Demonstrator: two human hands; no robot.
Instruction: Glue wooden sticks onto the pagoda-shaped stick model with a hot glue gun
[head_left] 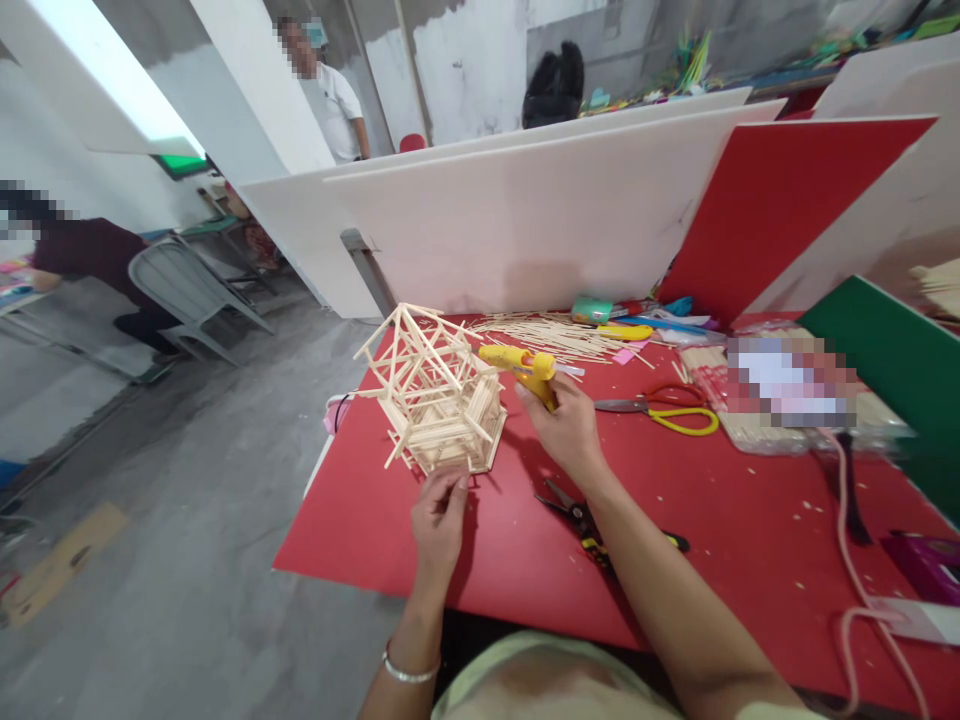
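Note:
A model pavilion of thin wooden sticks [442, 425], with an open pointed roof frame and a many-sided base, stands on the red tabletop [360, 535]. My right hand [566, 425] is closed around the handle of a yellow glue gun [529, 370], whose nozzle points left at the model's upper right side. Thumb and fingers of my left hand [441, 510] are pinched together at the model's near edge. Whatever sits between those fingertips is too small to make out. Beneath my right forearm lie black-and-yellow pliers [577, 515], partly covered.
Loose sticks [555, 335] are spread behind the model. Scissors [660, 408] and a bag of sticks [750, 430] lie to the right, near a pink cord [844, 500]. White boards [480, 230] stand along the back. Two people [341, 110] are farther off at the left.

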